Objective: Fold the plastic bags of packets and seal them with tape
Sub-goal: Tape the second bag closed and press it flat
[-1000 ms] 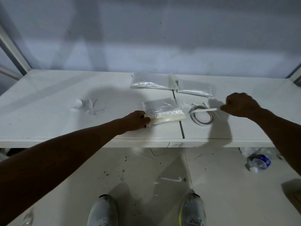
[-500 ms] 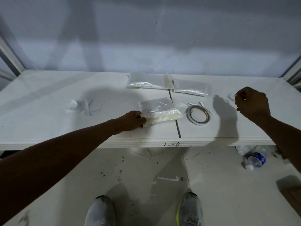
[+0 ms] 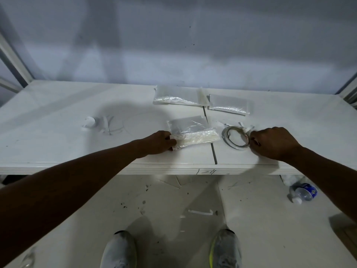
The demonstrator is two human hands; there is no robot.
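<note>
1. plastic bag [image 3: 193, 135], folded, lies centre-front on the table [image 3: 58, 147]; left hand [image 3: 156, 145] pinches its left end, pinning the fold.
2. right hand [image 3: 274, 142], fingers curled, grips the tape roll [image 3: 236, 147] at its right rim, just beside the bag; free end not discernible.
3. judged step: fetching tape. next: peel a strip, lay it across the fold.

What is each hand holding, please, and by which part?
Left hand grips folded bag at left end; right hand grips tape roll at right rim.
</note>
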